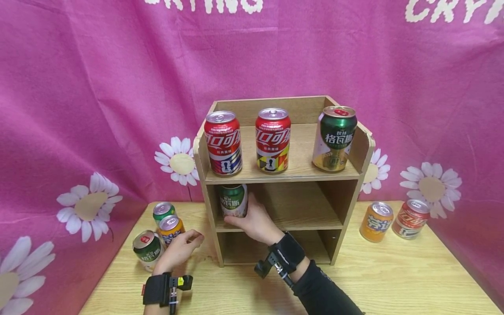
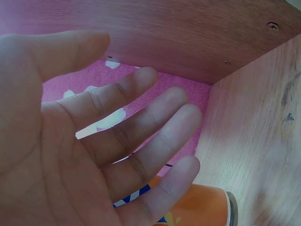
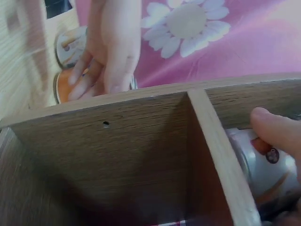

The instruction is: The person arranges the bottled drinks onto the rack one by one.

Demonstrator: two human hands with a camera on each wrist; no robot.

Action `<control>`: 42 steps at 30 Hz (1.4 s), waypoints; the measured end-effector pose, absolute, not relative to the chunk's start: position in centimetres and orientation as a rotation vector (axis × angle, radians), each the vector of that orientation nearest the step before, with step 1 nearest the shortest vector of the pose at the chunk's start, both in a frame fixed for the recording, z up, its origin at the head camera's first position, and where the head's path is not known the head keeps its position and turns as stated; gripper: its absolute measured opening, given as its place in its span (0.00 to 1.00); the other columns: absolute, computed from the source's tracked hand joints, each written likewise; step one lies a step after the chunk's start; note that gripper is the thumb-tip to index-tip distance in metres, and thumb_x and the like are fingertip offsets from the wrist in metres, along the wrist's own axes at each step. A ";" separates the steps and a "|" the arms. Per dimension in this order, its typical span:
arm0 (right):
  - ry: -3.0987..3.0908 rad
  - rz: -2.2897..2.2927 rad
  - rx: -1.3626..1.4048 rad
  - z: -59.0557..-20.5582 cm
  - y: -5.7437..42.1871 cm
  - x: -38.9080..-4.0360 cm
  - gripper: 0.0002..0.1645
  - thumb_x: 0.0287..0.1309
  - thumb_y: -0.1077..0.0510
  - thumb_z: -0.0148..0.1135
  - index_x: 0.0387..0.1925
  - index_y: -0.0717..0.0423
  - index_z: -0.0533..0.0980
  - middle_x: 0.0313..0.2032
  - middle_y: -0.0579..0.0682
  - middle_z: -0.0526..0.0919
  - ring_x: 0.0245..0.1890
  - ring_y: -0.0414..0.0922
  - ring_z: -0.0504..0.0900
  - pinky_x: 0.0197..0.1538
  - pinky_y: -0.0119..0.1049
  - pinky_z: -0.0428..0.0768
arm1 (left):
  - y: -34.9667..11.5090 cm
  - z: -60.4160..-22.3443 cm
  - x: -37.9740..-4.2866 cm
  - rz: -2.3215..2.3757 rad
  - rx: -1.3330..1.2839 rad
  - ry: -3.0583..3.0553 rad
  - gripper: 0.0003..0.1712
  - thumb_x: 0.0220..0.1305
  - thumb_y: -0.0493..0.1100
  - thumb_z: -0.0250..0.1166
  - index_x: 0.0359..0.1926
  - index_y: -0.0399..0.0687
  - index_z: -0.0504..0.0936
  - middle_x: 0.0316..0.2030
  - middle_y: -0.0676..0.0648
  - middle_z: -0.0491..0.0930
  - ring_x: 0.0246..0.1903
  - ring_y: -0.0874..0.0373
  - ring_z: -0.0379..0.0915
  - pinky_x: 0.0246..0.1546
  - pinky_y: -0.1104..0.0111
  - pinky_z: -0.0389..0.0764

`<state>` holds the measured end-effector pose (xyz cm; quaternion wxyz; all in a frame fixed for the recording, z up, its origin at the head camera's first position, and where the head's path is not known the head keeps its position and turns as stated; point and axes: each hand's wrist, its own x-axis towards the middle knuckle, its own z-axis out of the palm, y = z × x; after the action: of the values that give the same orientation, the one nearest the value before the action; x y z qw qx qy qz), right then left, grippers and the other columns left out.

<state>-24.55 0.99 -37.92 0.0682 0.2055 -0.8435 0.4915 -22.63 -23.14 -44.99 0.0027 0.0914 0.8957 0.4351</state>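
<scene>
My right hand [image 1: 256, 222] reaches into the left end of the middle shelf and grips a green-and-white drink can [image 1: 233, 202] standing there. In the right wrist view the thumb lies across the can's pale side [image 3: 263, 165]; the other fingers are mostly hidden. My left hand [image 1: 180, 250] hovers over the table left of the shelf, near an orange can [image 1: 171, 226]. Its palm and spread, slightly bent fingers hold nothing in the left wrist view, where the orange can [image 2: 200, 207] shows behind the little finger.
On the wooden shelf's [image 1: 283, 179] top stand two red cola cans [image 1: 222, 144] and a green-and-gold can [image 1: 335, 139]. A green-topped can [image 1: 163, 210] and a green-and-white can [image 1: 148, 251] stand at left. At right are an orange can [image 1: 376, 222] and a red can [image 1: 411, 219].
</scene>
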 end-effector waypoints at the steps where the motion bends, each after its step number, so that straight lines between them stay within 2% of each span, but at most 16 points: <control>1: -2.537 1.474 0.619 -38.0 0.9 -24.6 0.45 0.48 0.49 0.72 0.61 0.59 0.58 0.49 0.54 0.74 0.50 0.49 0.76 0.53 0.44 0.73 | -23.2 -45.0 -22.7 1.363 0.286 2.813 0.12 0.68 0.42 0.56 0.43 0.39 0.81 0.39 0.43 0.81 0.39 0.53 0.76 0.40 0.61 0.75; 9: -2.448 1.334 0.503 -38.7 0.3 -24.4 0.49 0.41 0.45 0.76 0.58 0.61 0.60 0.47 0.55 0.71 0.48 0.49 0.73 0.51 0.44 0.73 | -23.3 -45.1 -22.7 1.383 0.287 2.789 0.11 0.69 0.42 0.56 0.43 0.40 0.80 0.40 0.41 0.81 0.38 0.55 0.75 0.40 0.61 0.75; 13: -2.448 1.328 0.524 -38.6 0.2 -24.5 0.47 0.43 0.46 0.75 0.57 0.62 0.61 0.46 0.55 0.72 0.46 0.49 0.74 0.50 0.44 0.74 | -23.3 -45.0 -22.8 1.374 0.277 2.790 0.12 0.69 0.43 0.56 0.43 0.40 0.80 0.40 0.41 0.81 0.38 0.55 0.75 0.39 0.61 0.75; 26: -2.530 1.497 0.697 -37.9 0.7 -24.8 0.43 0.52 0.52 0.70 0.62 0.61 0.57 0.52 0.55 0.71 0.52 0.48 0.73 0.57 0.44 0.70 | -23.2 -45.0 -22.7 1.356 0.283 2.805 0.13 0.69 0.43 0.56 0.44 0.37 0.80 0.40 0.41 0.81 0.38 0.54 0.75 0.39 0.60 0.75; 42: -2.532 1.591 0.735 -37.6 0.7 -25.0 0.45 0.53 0.55 0.69 0.64 0.60 0.53 0.54 0.56 0.69 0.54 0.49 0.71 0.60 0.45 0.67 | -23.2 -44.7 -22.6 1.362 0.281 2.809 0.12 0.69 0.43 0.56 0.44 0.38 0.80 0.41 0.41 0.81 0.40 0.53 0.75 0.41 0.59 0.75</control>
<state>-25.04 0.67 -37.59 0.0312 0.2386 -0.8218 0.5165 -22.58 -23.17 -44.73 0.0038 0.0898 0.8962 0.4345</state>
